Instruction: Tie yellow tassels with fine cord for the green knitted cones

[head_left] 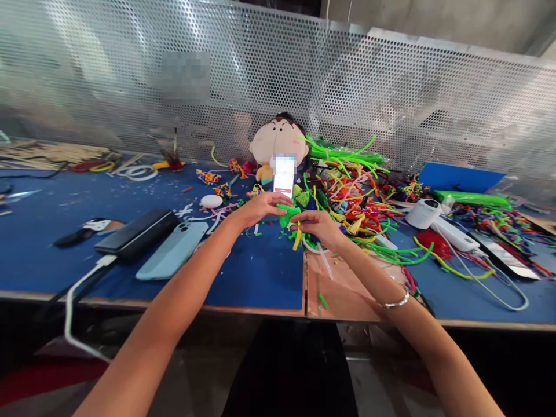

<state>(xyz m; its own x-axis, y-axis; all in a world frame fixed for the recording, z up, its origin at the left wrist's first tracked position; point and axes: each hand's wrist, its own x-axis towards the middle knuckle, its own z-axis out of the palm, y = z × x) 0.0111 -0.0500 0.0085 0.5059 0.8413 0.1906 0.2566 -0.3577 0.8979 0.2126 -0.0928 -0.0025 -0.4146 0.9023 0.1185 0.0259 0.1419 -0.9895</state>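
My left hand (266,208) reaches out over the table, its thumb and fingers closed on the left side of a bright green craft piece (289,215). To the right of it, my right hand (319,226) pinches at the piece's lower right edge, where a short yellow tassel (297,238) hangs below the fingertips. How the tassel joins the green piece is too small to make out. Just behind the hands a lit phone (284,180) stands upright against a plush doll (278,142).
A heap of coloured cords and tassels (356,202) spreads at the right. A black power bank (139,234) with a white cable and a light blue phone (174,252) lie at the left. A white handheld device (454,231) lies farther right. A perforated metal panel (130,87) rises behind.
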